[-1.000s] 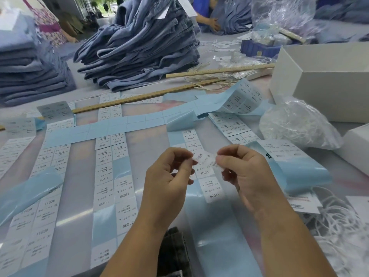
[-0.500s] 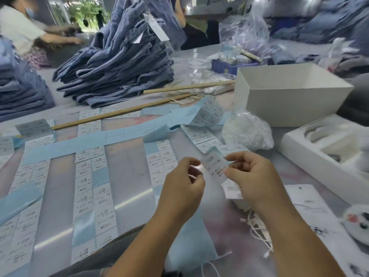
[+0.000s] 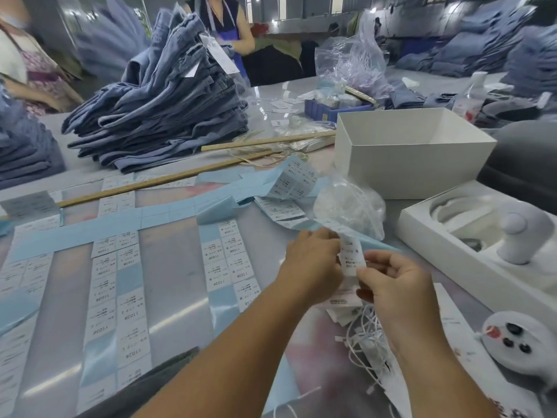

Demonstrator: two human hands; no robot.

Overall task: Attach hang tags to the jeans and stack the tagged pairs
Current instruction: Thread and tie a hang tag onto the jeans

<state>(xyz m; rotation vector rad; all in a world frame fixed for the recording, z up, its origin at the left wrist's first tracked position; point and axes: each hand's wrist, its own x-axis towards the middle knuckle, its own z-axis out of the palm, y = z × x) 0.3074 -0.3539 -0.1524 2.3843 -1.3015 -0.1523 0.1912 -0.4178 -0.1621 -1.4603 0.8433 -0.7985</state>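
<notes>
Both hands are up over the near right part of the bench (image 3: 177, 276): the left hand (image 3: 312, 263) and the right hand (image 3: 394, 282) pinch one small printed sticker label (image 3: 352, 258) between curled fingers, holding it upright. Hang tags with white strings (image 3: 366, 336) lie just beneath the right hand. A stack of tagged jeans (image 3: 162, 107) sits toward the far edge, behind two wooden rulers (image 3: 168, 181). Blue sticker sheets (image 3: 120, 285) cover the bench's left.
</notes>
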